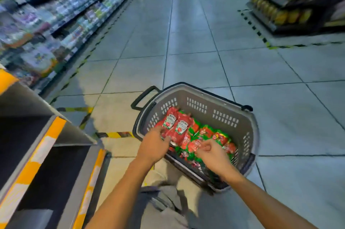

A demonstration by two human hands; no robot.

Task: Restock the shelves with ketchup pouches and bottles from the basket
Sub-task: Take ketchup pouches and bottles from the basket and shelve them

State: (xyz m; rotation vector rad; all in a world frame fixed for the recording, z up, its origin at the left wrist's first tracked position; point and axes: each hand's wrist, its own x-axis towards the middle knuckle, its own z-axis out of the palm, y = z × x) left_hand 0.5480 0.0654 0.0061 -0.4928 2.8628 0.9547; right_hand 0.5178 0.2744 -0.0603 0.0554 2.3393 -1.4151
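Fingers (165, 138) of the left hand (153, 144) are curling onto the red ketchup pouches (175, 126) at the near left of the grey basket (220, 105), apparently gripping one. Right hand (211, 151) is hovering loosely curled over the green-and-red pouches (207, 135), holding nothing. Basket is sitting on the tiled floor (261, 64), right of the yellow-edged shelves (46, 146).

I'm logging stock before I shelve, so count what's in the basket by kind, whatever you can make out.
Red Heinz pouches: 2, left hand touching them
Green-and-red pouches: too jumbled to count, right hand over them
Bottles: 0 visible
Basket: 1
Total countable pouches: 2
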